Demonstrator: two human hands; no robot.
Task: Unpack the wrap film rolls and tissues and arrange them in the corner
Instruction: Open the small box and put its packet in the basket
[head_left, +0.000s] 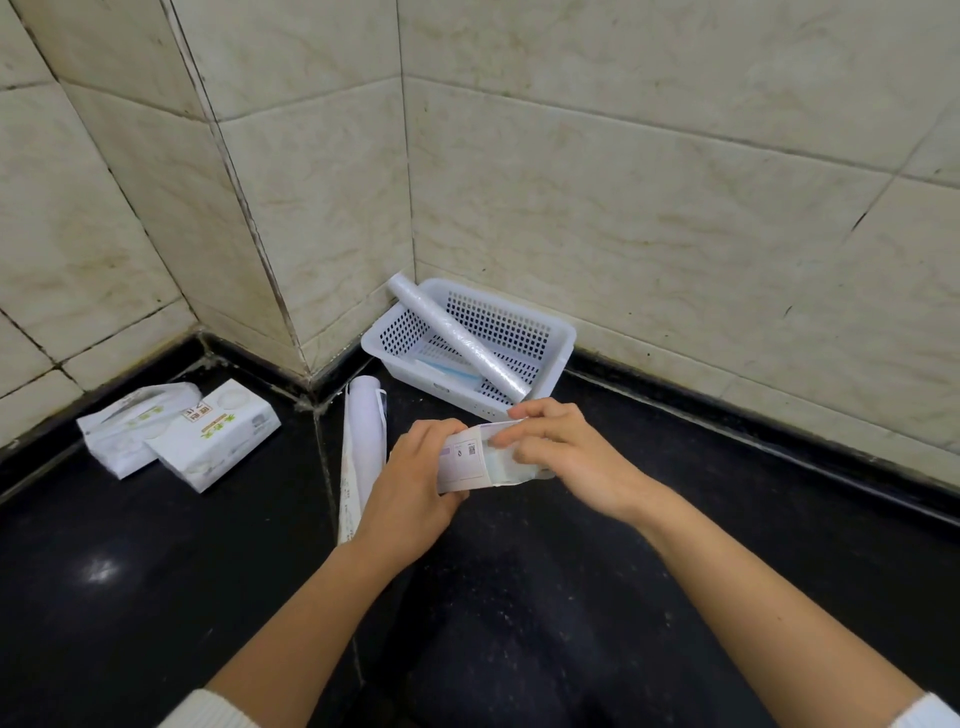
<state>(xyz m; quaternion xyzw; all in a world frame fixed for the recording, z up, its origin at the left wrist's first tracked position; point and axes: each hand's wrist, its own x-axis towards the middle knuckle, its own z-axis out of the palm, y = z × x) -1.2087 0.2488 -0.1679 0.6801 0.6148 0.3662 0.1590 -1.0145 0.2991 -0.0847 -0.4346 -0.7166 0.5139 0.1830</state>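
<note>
I grip a small wrapped pack with my left hand while my right hand pinches its top edge just before the basket, so I judge I'm mid-unwrapping, and next must peel the wrapper free.

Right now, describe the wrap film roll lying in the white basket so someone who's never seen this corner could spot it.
Look where the two beige tiled walls meet above the black counter: a white perforated plastic basket sits there. The clear wrap film roll lies slanted across it, its upper end poking over the back rim. The other roll, still in its printed wrapper, lies outside on the counter.
</note>
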